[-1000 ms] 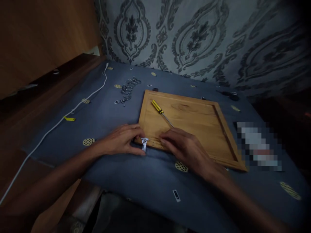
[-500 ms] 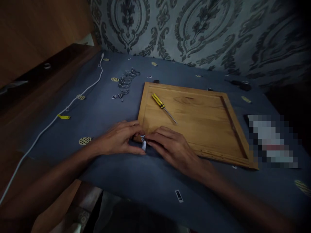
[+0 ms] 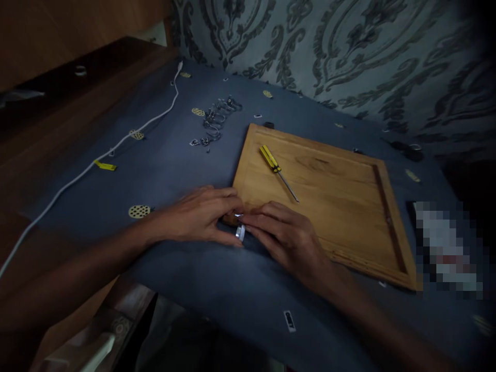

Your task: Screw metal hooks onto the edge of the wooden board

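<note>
Dim light; blue cloth (image 3: 182, 279) spread beneath everything, printed with yellow pineapples and small labels. Panel (image 3: 349, 217), wooden, lies flat on it with a raised rim around a recessed middle. Silvery fitting (image 3: 240, 233) sits at the panel's near left corner, mostly covered by fingers. Left hand (image 3: 207, 216) comes in from the side, fingers curled at the corner, thumb set below; the fitting is caught in the modest gap between, thumb tip touching its lower end. Right hand (image 3: 289, 235) reaches over the panel's near edge, fingertips drawn together right at the fitting; cannot tell whether anything small is pinched between them. Screwdriver (image 3: 278, 171), yellow and black handle, rests on the panel beyond the right hand, its tip pointing toward the near side. Metal bits (image 3: 217, 121) lie bunched on the cloth past the panel's left edge. White cable (image 3: 155, 120) runs along the far left, yellow tag (image 3: 105, 165) beside it. Patterned wall (image 3: 302, 46) behind.
</note>
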Available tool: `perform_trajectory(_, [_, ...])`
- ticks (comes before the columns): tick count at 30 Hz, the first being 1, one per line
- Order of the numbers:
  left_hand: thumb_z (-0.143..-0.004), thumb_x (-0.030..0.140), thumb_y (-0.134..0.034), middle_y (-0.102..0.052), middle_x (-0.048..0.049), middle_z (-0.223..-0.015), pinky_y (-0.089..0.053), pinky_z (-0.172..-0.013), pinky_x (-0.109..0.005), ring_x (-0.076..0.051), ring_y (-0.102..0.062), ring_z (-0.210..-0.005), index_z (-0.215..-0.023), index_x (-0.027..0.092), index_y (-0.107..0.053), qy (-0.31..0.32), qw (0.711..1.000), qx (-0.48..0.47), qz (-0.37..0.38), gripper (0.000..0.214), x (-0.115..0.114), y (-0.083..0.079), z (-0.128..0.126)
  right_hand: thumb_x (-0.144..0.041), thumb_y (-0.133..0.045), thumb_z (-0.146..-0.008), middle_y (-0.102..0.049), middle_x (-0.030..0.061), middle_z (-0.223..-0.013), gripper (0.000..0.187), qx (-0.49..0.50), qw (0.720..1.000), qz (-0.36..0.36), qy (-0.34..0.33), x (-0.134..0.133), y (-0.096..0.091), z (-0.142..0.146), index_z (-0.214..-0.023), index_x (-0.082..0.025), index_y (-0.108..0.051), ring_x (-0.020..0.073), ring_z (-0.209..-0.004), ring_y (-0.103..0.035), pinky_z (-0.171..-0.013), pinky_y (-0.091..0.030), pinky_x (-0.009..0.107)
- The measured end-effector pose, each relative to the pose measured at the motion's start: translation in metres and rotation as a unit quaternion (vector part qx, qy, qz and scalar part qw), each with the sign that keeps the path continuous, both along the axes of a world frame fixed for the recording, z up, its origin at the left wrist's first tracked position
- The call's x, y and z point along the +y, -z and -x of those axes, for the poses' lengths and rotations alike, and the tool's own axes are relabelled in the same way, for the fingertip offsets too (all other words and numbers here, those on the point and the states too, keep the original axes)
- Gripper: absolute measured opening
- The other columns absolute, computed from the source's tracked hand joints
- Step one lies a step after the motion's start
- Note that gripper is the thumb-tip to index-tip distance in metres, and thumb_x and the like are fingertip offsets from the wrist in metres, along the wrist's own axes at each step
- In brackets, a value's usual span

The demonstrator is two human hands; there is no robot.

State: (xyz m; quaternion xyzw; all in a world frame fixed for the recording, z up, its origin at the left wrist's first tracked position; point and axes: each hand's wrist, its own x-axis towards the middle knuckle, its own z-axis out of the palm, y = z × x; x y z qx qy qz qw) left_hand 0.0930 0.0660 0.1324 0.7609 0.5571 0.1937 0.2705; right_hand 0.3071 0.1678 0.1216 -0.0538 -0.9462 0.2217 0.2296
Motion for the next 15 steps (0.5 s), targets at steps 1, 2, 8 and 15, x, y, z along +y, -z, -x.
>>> perform_trajectory(1, [-0.091, 0.054, -0.074, -0.066, -0.0032, -0.113, -0.042, -0.086, -0.031, -0.02, -0.064, -0.1, -0.113, 0.02, -0.063, 0.0, 1.0, 0.002, 0.002, 0.043, 0.0, 0.0001, -0.0002, -0.02, -0.057, -0.105, -0.074, 0.005, -0.087, 0.022, 0.001, 1.0, -0.001, -0.001, 0.0, -0.0006, 0.0002, -0.107, -0.023, -0.078, 0.0178, -0.077, -0.07, -0.069, -0.058, 0.03])
perform_trajectory(2, [-0.091, 0.054, -0.075, -0.065, -0.003, -0.112, -0.042, -0.086, -0.031, -0.02, -0.064, -0.1, -0.114, 0.02, -0.063, -0.002, 1.0, 0.004, 0.003, 0.044, -0.0001, 0.0003, -0.0005, -0.019, -0.057, -0.104, -0.074, 0.005, -0.087, 0.021, 0.002, 1.0, 0.0, -0.002, 0.0, -0.0012, 0.0004, -0.106, -0.023, -0.078, 0.0176, -0.076, -0.07, -0.068, -0.058, 0.03])
perform_trajectory(8, [-0.089, 0.056, -0.077, -0.065, -0.0016, -0.108, -0.04, -0.082, -0.03, -0.019, -0.063, -0.095, -0.111, 0.02, -0.063, -0.008, 1.0, 0.008, -0.007, 0.045, -0.0005, 0.0026, -0.001, -0.018, -0.056, -0.104, -0.076, 0.0058, -0.089, 0.023, -0.013, 1.0, 0.011, -0.012, 0.0008, -0.0021, 0.0009, -0.103, -0.023, -0.079, 0.018, -0.08, -0.072, -0.071, -0.06, 0.03])
perform_trajectory(15, [-0.087, 0.055, -0.079, -0.063, -0.0003, -0.104, -0.039, -0.08, -0.03, -0.018, -0.062, -0.09, -0.111, 0.021, -0.063, -0.01, 1.0, 0.012, -0.018, 0.044, -0.0006, 0.0038, -0.0019, -0.021, -0.061, -0.103, -0.076, 0.0042, -0.087, 0.02, -0.001, 0.999, 0.035, -0.002, 0.0016, 0.0025, 0.0006, -0.112, -0.026, -0.077, 0.0175, -0.077, -0.072, -0.069, -0.061, 0.031])
